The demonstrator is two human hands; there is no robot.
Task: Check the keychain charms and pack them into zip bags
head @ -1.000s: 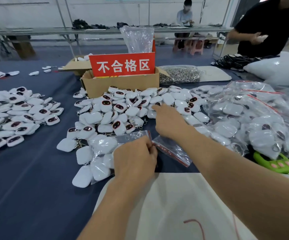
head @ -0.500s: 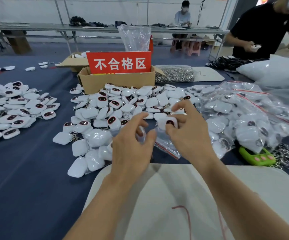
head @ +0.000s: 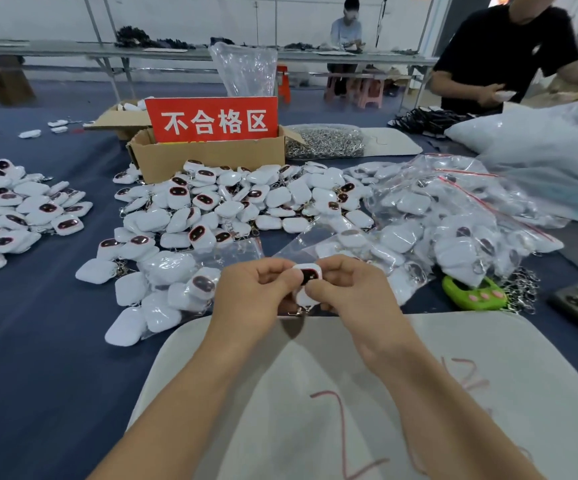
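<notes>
Both hands meet just past the far edge of the white mat. The left hand and the right hand pinch one charm between thumbs and curled fingers, the left from its left side, the right from its right side and below. The charm is white, with its dark face turned up toward the camera. A metal clasp hangs from its lower end, just above the mat. It is held in the air and touches neither table nor bag.

Behind the hands a loose pile of the same charms lies on the blue cloth and reaches back to the box with the red sign. To the left of the hands lies a zip bag, partly filled with charms; I cannot tell whether its mouth is open. A flat clear bag lies just beyond the fingers. To the right sits a heap of filled bags with red zip strips, and near it a green toy. A far pile sits well apart on the left.

The step in hand looks like the check, since the face is presented to the eye. Next, I judge, the charm needs turning to show its back and clasp. If it proves faulty it goes to the box. If it is sound, one hand must let go and spread the limp mouth of the zip bag while the other slides the charm in. The clasp could snag on the zip strip.
</notes>
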